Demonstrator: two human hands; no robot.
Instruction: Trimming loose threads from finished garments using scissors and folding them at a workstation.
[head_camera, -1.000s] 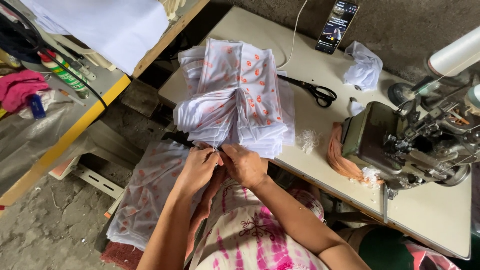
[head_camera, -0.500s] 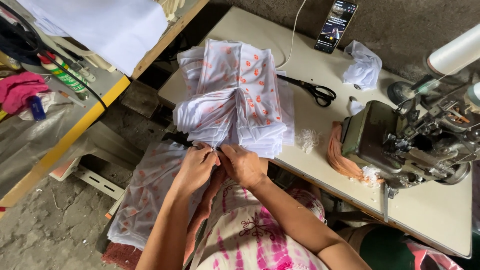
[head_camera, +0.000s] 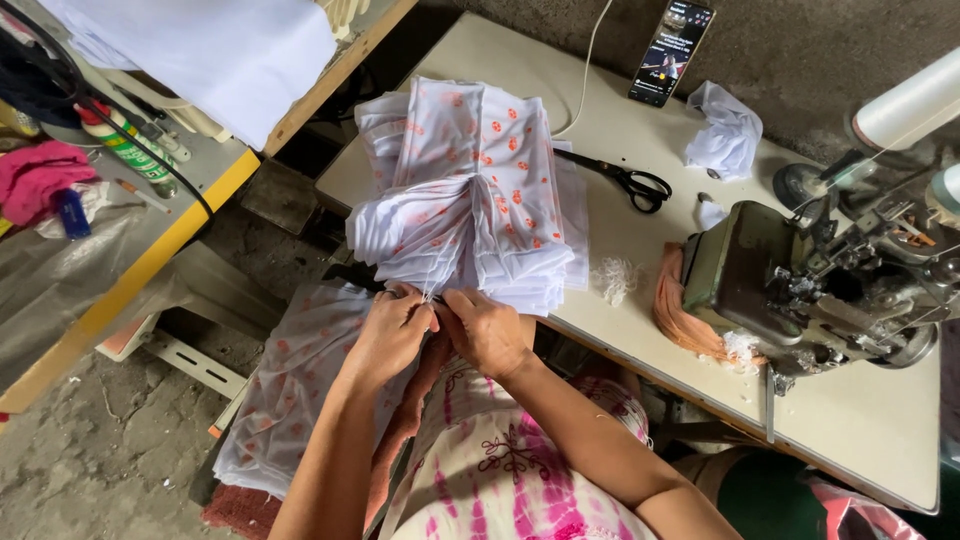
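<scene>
A pale sewing table (head_camera: 640, 260) runs across the room, with a grey-green sewing machine (head_camera: 800, 285) at its right end. A heap of white cloth pieces (head_camera: 470, 195) printed with orange spots lies fanned out on the table's left half, its lower edge hanging over the near side. More of the same spotted cloth (head_camera: 290, 390) drapes down below the table at the person's left.

Both hands meet at the lower edge of the heap. The left hand (head_camera: 392, 335) is closed, fingers pinched on the cloth edge. The right hand (head_camera: 490, 330) is curled shut just beside it, touching it and gripping the same edge.

Black scissors (head_camera: 625, 182) lie on the table right of the heap. A crumpled white scrap (head_camera: 725, 130) sits further back, near a phone (head_camera: 672, 50) propped at the table's far edge. An orange strip (head_camera: 680, 310) hangs beside the machine, and a small tuft of white thread (head_camera: 612, 280) rests between it and the heap.
</scene>
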